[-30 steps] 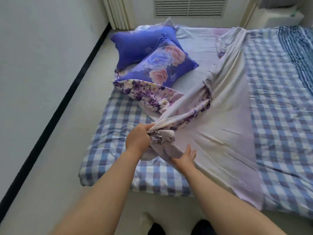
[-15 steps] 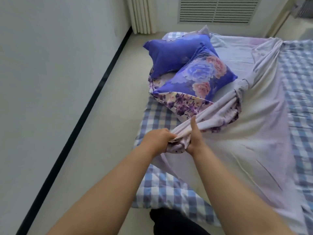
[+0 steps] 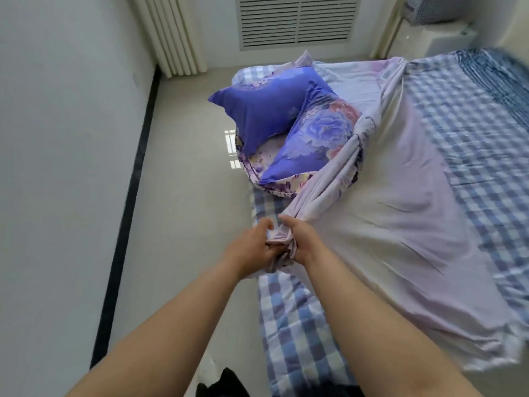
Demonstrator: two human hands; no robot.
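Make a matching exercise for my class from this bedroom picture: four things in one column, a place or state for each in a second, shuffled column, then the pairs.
Things
1 sheet
2 floral pillow
3 checked mattress
4 vent

Places or states
A on the far wall
B bunched, gripped by the left hand and right hand
C beside the plain pillow
D under the sheet, bare at the edge

Pairs: 1-B; 2-C; 3-D; 4-A
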